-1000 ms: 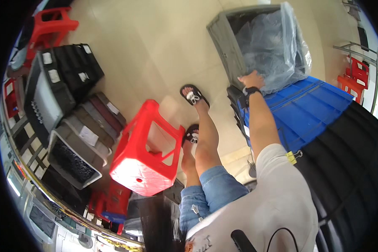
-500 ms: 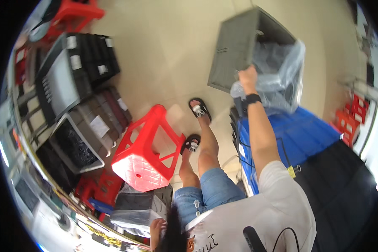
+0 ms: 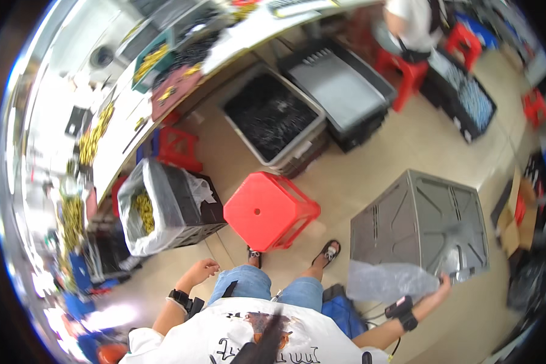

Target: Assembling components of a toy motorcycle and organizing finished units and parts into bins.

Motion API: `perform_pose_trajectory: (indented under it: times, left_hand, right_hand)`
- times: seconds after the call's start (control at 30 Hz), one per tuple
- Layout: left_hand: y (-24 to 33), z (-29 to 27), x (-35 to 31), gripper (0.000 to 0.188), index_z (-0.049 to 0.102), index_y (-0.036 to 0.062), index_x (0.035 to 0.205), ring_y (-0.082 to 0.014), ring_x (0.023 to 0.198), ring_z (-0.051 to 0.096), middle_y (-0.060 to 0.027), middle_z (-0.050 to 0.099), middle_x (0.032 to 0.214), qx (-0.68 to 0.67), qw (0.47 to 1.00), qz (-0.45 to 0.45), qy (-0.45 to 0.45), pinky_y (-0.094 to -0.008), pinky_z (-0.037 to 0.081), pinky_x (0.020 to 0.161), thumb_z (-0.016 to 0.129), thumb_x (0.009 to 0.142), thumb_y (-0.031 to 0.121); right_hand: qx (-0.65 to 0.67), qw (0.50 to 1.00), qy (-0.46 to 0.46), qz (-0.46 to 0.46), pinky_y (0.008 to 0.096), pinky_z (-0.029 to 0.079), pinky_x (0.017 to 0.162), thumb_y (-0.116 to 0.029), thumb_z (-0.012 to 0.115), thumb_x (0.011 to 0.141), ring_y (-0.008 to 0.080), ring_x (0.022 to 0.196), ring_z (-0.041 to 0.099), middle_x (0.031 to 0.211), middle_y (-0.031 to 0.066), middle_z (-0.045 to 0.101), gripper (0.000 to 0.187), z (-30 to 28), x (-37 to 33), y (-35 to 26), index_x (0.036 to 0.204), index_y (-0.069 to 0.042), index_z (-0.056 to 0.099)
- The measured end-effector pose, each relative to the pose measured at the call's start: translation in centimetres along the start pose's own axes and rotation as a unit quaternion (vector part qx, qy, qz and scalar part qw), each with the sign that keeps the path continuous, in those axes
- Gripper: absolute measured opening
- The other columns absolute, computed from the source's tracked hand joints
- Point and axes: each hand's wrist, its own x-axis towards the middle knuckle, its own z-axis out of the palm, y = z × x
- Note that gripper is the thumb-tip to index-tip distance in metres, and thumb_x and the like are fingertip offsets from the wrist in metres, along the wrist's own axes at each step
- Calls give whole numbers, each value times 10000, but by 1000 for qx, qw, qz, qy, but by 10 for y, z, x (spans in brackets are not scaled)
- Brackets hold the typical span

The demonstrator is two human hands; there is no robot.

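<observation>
Looking down from the head camera, I see my right hand (image 3: pixel 441 284) at the lower right of the frame, its fingers closed around the lower edge of a grey plastic crate (image 3: pixel 420 224) together with a bunch of clear plastic bag (image 3: pixel 389 281). The crate sits just above and to the left of that hand, tipped so that its ribbed underside faces the camera; it is a plain grey box shape with moulded ribs and a few slots in the base. The bag hangs crumpled and see-through along the crate's lower edge, trailing left from the hand. A dark band is on that wrist. My left hand (image 3: pixel 203 269) is at the lower left of centre, well apart from the crate, fingers loosely curled and holding nothing, hovering above the tan floor (image 3: pixel 370 170). Between the two hands, a little higher in the frame, stands a red plastic stool (image 3: pixel 269 210), just beside my sandalled feet. Left of it is a black crate lined with a clear bag (image 3: pixel 164 206) holding yellow pieces. Toward the top, another person sits on a red stool (image 3: pixel 406 70) beside trays of dark parts.
</observation>
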Motion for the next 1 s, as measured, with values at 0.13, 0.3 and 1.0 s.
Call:
perform_pose_trajectory:
  times: [0.13, 0.3, 1.0]
  left_hand:
    - [-64, -20, -13, 282, 624, 8, 1088, -167, 829, 634, -90, 684, 962, -62, 998, 9, 9, -303, 505, 740, 585, 920, 232]
    - [-25, -61, 7, 371, 584, 6, 1166, -215, 1001, 610, -123, 644, 1096, -207, 954, 208, -58, -346, 493, 856, 591, 927, 290]
    - [-91, -176, -66, 745, 324, 93, 1435, -303, 1359, 339, -97, 370, 1478, -815, 466, 344, -12, -526, 260, 1100, 309, 932, 643]
  right_hand:
    - [70, 991, -104, 39, 338, 423, 766, -254, 624, 766, 215, 846, 506, 957, 102, 525, 310, 20, -95, -133, 888, 31, 607]
    - [70, 964, -214, -140, 280, 430, 881, -55, 563, 718, 217, 903, 576, 1060, 107, 591, 505, 20, -242, -271, 1201, 81, 511]
    - [-174, 224, -655, -700, 455, 443, 581, -72, 669, 734, 469, 679, 563, 661, 256, 564, 377, 76, -649, -457, 1025, 47, 461]
